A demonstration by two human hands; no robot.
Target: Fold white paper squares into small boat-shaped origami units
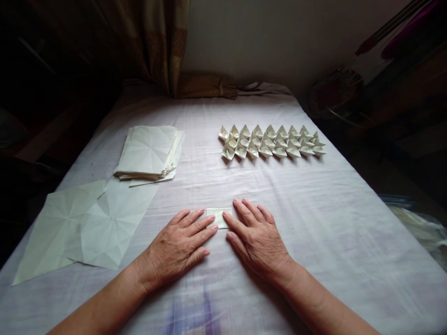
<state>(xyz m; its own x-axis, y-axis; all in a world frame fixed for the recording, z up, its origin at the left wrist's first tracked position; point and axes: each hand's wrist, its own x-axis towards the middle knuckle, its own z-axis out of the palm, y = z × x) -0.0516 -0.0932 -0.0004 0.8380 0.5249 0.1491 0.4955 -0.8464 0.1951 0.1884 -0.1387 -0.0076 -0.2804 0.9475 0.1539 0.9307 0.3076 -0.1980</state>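
A small folded piece of white paper [218,217] lies flat on the cloth-covered surface, between my two hands. My left hand [178,246] rests palm down with its fingers stretched out, and some fingertips press on the paper's left part. On the other side my right hand [256,237] is also flat with fingers spread; its index fingertip touches the paper's right part. Neither hand grips anything. Beyond them, at the right, stand rows of folded paper boats [270,143], set close together.
To the left is a stack of creased paper sheets [148,151]. Nearer me, large creased sheets [108,223] overlap on the pale cloth [335,260]. A patterned curtain [164,51] hangs at the back, by a rolled brown fabric [206,87]. A plastic bag [424,228] is beyond the right edge.
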